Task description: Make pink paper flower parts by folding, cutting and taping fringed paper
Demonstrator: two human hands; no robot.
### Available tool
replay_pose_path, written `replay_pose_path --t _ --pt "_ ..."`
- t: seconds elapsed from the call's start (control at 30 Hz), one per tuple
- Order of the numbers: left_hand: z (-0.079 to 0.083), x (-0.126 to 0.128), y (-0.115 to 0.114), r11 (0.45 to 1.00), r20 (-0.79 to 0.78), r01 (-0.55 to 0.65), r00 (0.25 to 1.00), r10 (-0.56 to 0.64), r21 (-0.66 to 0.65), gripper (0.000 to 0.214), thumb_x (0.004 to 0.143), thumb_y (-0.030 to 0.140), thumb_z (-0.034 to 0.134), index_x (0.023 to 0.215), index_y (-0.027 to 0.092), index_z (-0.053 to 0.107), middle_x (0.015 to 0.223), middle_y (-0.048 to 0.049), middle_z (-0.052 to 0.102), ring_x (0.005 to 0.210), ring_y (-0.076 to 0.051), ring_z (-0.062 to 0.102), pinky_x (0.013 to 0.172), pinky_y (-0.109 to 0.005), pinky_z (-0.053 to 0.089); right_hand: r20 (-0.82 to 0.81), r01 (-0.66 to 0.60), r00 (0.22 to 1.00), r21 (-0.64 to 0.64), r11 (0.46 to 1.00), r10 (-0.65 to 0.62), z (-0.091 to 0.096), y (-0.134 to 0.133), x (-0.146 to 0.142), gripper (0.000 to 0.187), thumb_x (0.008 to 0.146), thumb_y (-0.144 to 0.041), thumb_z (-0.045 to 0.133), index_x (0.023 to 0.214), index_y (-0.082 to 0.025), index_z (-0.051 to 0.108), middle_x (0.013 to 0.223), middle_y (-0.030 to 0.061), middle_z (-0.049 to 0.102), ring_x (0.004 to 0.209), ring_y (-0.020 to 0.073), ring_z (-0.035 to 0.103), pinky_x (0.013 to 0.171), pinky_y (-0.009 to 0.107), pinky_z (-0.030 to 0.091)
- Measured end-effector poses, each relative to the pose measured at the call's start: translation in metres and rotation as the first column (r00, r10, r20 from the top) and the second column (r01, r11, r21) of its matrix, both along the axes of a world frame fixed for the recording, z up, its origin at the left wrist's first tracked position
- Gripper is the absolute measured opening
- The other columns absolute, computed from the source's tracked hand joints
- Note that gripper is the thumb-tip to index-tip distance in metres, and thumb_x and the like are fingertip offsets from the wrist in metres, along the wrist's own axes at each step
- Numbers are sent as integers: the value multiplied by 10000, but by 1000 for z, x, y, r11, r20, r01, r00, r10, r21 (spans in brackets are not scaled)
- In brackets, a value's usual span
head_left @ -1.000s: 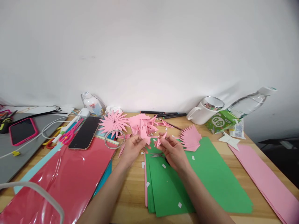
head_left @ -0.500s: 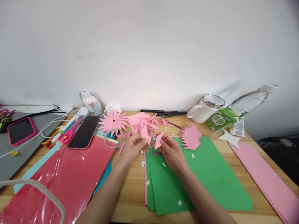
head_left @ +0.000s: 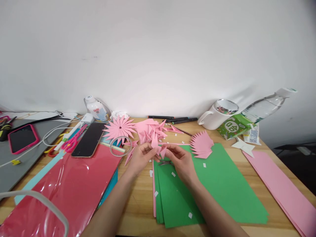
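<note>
My left hand (head_left: pixel 141 157) and my right hand (head_left: pixel 179 158) meet over the top edge of the green paper stack (head_left: pixel 222 184). Both pinch small folded pink paper pieces (head_left: pixel 158 148), which touch each other between my fingertips. Just behind lies a heap of folded pink pieces (head_left: pixel 150 130). A finished pink paper flower (head_left: pixel 119 128) sits to the left, and a pink fan of joined pieces (head_left: pixel 201 144) lies to the right on the green paper.
Red sheets (head_left: pixel 69 191), a black phone (head_left: pixel 89 139), pink scissors (head_left: pixel 72 141) and a tape ring (head_left: pixel 120 146) lie left. A white mug (head_left: pixel 217 115), green packet (head_left: pixel 232 126), water bottle (head_left: pixel 265 107) and pink paper strips (head_left: pixel 278 187) are right. Pens (head_left: pixel 172 120) line the wall.
My right hand has moved left and brought its pink piece against the piece in my left hand. The view has barely shifted.
</note>
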State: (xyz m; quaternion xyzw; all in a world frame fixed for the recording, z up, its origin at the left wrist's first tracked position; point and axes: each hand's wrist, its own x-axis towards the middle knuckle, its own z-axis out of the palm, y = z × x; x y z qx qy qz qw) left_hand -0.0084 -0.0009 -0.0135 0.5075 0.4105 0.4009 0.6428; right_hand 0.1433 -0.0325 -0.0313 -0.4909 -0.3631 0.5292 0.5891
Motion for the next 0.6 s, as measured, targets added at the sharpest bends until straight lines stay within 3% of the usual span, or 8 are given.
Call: replay_pose_path --t 0.1,0.37,0.6 --pt "-1 -1 1 1000 -3 -15 1000 15 -8 364 702 490 741 701 142 634 644 -34 692 551 -141 640 576 -263 531 -29 3 1000 0 1000 -3 0 -1 -1 338 614 -415 820 868 -205 743 891 42 756 845 200 673 826 356 531" --pt "-3 -1 0 999 14 14 1000 -13 -44 321 689 436 766 722 133 664 667 -51 708 583 -160 663 604 -283 550 -55 110 992 -18 994 -111 3 -1 2 325 525 -345 875 770 -197 723 703 11 716 656 157 643 655 298 533" --pt "2 0 -2 999 -35 33 999 -34 -40 321 698 432 763 710 128 658 667 -60 716 588 -174 680 634 -297 551 -16 158 987 -52 986 -159 5 -1 2 297 509 -360 878 723 -198 749 696 17 735 639 159 644 658 314 538"
